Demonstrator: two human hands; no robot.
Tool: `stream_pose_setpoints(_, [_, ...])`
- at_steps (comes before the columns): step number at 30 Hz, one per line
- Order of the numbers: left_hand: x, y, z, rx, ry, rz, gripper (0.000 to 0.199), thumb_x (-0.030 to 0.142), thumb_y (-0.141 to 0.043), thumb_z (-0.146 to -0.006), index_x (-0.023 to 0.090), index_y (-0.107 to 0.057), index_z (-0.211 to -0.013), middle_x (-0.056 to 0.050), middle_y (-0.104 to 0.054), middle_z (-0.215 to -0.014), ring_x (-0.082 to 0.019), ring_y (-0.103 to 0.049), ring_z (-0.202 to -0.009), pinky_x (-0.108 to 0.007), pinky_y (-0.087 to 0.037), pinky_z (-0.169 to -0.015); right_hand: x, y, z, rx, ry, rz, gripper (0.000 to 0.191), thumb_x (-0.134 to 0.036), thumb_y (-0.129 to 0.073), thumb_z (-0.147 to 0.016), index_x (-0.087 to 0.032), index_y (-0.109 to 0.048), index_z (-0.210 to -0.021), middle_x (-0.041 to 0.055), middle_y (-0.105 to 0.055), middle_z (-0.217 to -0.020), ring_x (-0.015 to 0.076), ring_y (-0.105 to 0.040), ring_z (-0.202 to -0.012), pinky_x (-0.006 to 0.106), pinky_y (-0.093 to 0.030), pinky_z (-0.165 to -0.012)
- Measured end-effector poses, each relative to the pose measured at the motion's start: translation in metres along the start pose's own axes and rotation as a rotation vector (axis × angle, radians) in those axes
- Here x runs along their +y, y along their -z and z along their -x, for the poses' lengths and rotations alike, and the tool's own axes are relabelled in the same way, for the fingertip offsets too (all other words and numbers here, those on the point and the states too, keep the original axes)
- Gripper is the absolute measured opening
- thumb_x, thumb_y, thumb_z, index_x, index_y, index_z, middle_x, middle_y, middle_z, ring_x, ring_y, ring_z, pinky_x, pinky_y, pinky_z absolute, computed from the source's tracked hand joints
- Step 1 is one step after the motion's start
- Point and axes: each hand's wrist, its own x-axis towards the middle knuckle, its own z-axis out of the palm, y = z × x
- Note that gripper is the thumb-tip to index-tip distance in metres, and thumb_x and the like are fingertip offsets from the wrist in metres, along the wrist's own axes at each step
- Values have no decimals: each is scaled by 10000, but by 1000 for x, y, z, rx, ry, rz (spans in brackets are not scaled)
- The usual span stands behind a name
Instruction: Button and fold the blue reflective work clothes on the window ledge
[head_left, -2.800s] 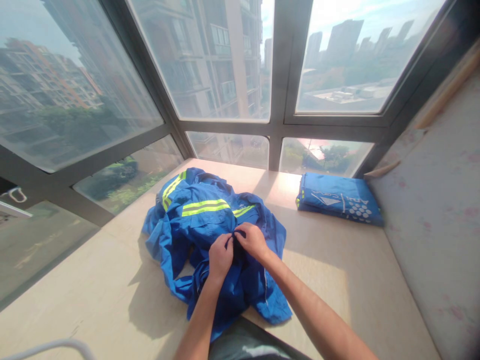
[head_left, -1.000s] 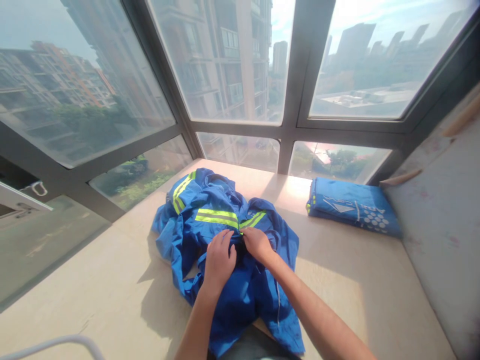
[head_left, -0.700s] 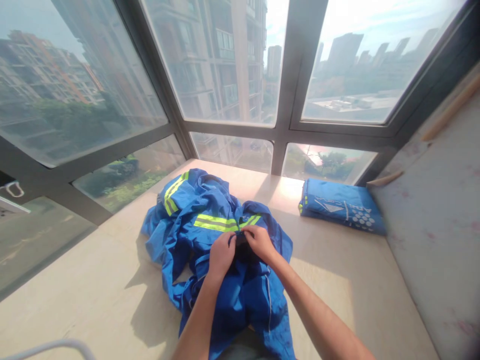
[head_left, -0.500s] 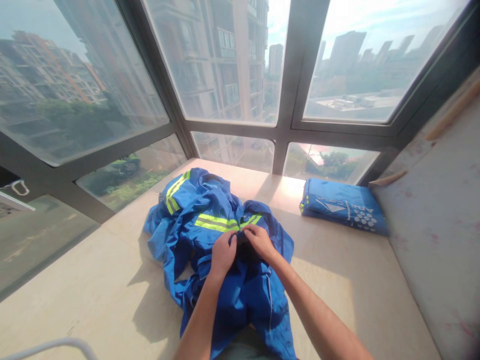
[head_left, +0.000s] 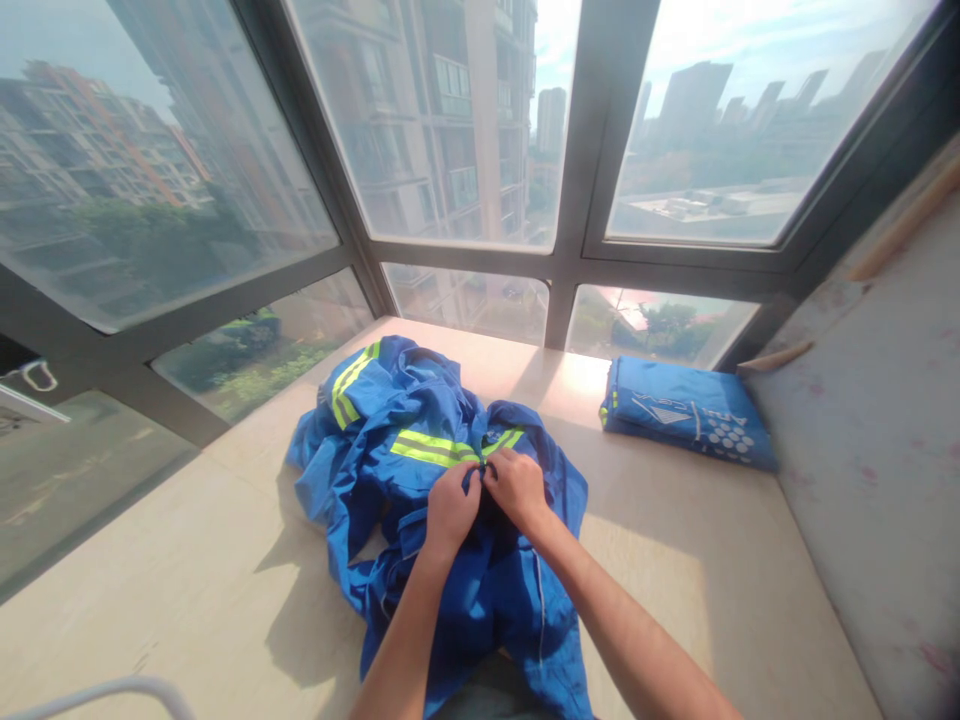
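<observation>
2 hands (head_left: 519,487) pinching striped garment (head_left: 411,478), folded cloth (head_left: 682,412) beside wall (head_left: 874,420)

Daylight, bright, entering through the windows (head_left: 442,200) beyond the blue jacket (head_left: 405,480). Shadow, one, cast on the pale tabletop (head_left: 187,560) left of the jacket; broader shade band to its right. Glare, pinkish-white, on the tabletop beyond the jacket. Buildings (head_left: 694,100) past it: hazy, washed out. My fingers (head_left: 507,470): lit, detail slightly soft. Window frames (head_left: 309,130): slanted by wide-angle distortion.
</observation>
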Motion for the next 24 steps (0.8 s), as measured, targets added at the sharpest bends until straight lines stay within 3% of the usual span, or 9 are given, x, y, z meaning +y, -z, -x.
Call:
stream_pose_setpoints(5, [-3,-1,1,-21,12,-116,241,218,-522,-945,173,-713,-1085,-112,-743,-1072,-258,-691,-1014,-402,-529,-919,2,2,-1,17,-22,-327,173,-159,-601,-826,-219,-753,-882,38,-748,-907,168,-666,-826,231,-449,-739])
stream_pose_setpoints(9, [-6,-6,-3,-18,73,-52,257,161,-517,-920,168,-727,-1068,-105,-751,-1074,-245,-697,-1013,-388,-531,-931,5,-1,0,-4,15,-531,170,-169,-601,-840,-205,-753,-907,33,-750,-915,165,-670,-844,238,-476,-788])
stream_pose_setpoints(15, [-5,-13,-1,50,31,18,295,149,-471,-918,183,-738,-1041,-85,-756,-1048,-235,-697,-991,-374,-541,-911,-6,-2,5,-9,-49,-328,168,-212,-567,-914,-220,-730,-952,64,-725,-994,194,-653,-925,250,-457,-799])
stream_pose_setpoints(19, [-2,-11,2,46,3,-23,296,160,-458,-931,185,-739,-1021,-96,-752,-1027,-234,-696,-956,-375,-543,-887,-13,0,6,-35,-48,-197,212,-193,-499,-950,-204,-705,-901,96,-705,-965,200,-635,-883,260,-436,-748])
stream_pose_setpoints(24, [-6,-7,4,31,-56,10,294,162,-459,-936,196,-740,-1015,-85,-752,-1023,-223,-695,-977,-370,-542,-912,-2,0,-4,-64,-101,-333,145,-162,-580,-846,-194,-721,-833,51,-723,-858,172,-637,-806,242,-433,-734])
